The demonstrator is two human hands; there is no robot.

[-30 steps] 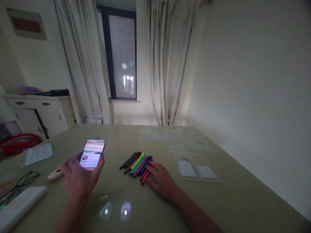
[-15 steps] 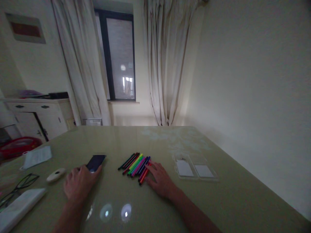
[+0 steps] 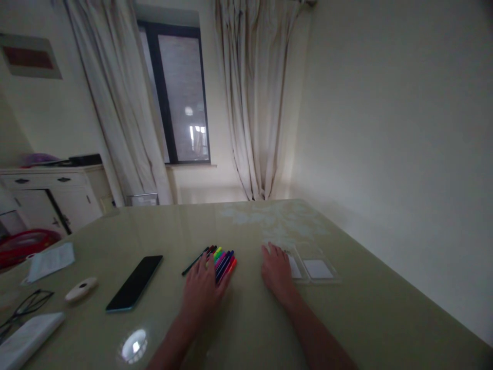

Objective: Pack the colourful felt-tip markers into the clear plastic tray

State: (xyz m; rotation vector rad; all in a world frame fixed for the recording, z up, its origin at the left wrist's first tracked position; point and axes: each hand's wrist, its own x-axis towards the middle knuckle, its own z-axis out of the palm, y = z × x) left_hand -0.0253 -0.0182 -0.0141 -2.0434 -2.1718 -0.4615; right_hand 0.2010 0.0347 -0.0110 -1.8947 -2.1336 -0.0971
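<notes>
My left hand (image 3: 201, 288) lies flat on the near ends of a row of coloured marker pens (image 3: 222, 259) on the green table; their far tips stick out past my fingers. My right hand (image 3: 276, 270) rests palm down on the left edge of an open clear plastic case (image 3: 318, 269), which lies flat to the right of the pens. A black phone (image 3: 134, 282) with a dark screen lies face up on the table, left of my left hand and apart from it.
At the table's left lie a small white oval device (image 3: 80, 289), a face mask (image 3: 50, 261), glasses (image 3: 23, 304) and a white box (image 3: 26, 339). A white cabinet (image 3: 57, 192) and a curtained window (image 3: 179, 92) stand beyond. A wall runs along the right.
My left hand put the phone down, its screen went dark, and the hand moved right onto the pens. My right hand left the pens and moved right to the clear case.
</notes>
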